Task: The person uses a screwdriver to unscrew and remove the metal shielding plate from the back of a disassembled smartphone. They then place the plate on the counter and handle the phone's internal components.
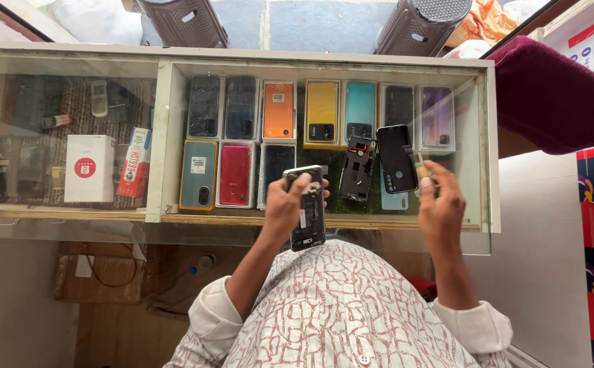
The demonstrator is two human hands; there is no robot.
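Looking down from the head view, we list one opened phone [308, 217], its back off and its dark innards showing, held in our left hand [287, 203] above the near edge of the glass counter [72, 225]; the fingers are closed round its upper half, thumb across the exposed side. Our right hand [439, 199] is pinched together on a small tool [420, 165] with a pale yellowish handle, whose tip we cannot make out. On the glass, between the hands, lie a second opened phone body [356, 168] and a loose black back cover [396, 158], tilted and just beside each other. Under the glass: rows of boxed phones [278, 110] in orange, yellow, teal, red and grey; to the left, a white box [89, 167]. We judge the held phone light, rigid and slippery at its smooth rim, with fragile boards and cables; it is best gripped by the long frame edges, keeping fingers off the bare interior.
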